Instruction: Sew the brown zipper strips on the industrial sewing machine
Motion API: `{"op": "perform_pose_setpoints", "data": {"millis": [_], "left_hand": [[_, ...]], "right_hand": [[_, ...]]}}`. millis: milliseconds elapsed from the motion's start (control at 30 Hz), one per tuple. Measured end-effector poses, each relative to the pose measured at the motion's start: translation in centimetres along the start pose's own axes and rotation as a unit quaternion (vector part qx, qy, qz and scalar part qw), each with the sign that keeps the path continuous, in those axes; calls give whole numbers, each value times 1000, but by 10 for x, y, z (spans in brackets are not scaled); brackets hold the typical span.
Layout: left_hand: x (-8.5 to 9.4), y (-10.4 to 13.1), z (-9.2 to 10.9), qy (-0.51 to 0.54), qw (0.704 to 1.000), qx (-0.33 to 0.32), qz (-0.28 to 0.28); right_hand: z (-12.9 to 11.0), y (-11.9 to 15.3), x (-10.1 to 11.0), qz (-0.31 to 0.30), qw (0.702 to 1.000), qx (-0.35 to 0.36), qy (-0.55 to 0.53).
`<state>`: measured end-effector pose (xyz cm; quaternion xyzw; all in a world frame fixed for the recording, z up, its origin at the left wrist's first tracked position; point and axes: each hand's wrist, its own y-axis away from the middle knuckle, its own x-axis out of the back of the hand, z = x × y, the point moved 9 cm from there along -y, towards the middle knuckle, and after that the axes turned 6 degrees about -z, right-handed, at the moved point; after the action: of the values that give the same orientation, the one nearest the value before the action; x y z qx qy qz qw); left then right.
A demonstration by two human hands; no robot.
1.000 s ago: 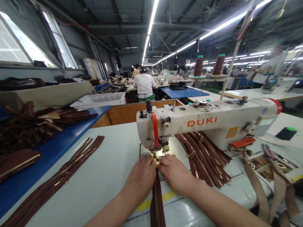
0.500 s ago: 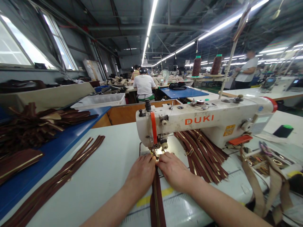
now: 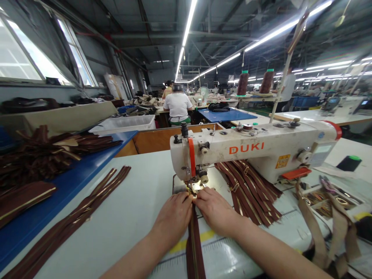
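Observation:
A brown zipper point(image 3: 194, 244) with gold teeth runs from the front table edge up to the needle area of a white sewing machine point(image 3: 247, 149). My left hand point(image 3: 175, 213) pinches the zipper's far end from the left, close to the presser foot. From the right, my right hand point(image 3: 215, 211) grips the same end, its fingertips almost touching the left ones. Both hands cover the very tip of the zipper. Beneath the machine arm, right of my hands, lie several brown zippers point(image 3: 250, 193) with gold pulls.
Long zippers point(image 3: 84, 209) lie on the table point(image 3: 128, 217) at left. A blue surface point(image 3: 69, 186) beyond holds a heap of brown strips point(image 3: 37, 155). At right are a parts tray point(image 3: 327, 201), beige straps point(image 3: 334, 232) and a thread cone point(image 3: 348, 163). A seated person point(image 3: 178, 106) is ahead.
The view has shifted slightly, so everything sits a little further right. Both hands keep their hold at the needle area. A standing person at the far right has moved left, behind the thread stand's pole.

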<state>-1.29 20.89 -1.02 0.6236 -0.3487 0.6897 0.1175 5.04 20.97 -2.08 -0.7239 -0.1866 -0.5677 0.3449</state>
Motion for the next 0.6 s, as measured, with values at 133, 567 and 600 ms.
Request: {"op": "perform_pose_setpoints", "data": {"millis": [133, 567, 600], "left_hand": [[-1, 0, -1, 3, 1000, 7, -7], [0, 0, -2, 9, 1000, 16, 1], [2, 3, -1, 6, 1000, 18, 2]], "right_hand": [[0, 0, 0, -3, 1000, 0, -1], [5, -1, 3, -1, 999, -23, -29], [5, 0, 5, 0, 999, -28, -36]]}}
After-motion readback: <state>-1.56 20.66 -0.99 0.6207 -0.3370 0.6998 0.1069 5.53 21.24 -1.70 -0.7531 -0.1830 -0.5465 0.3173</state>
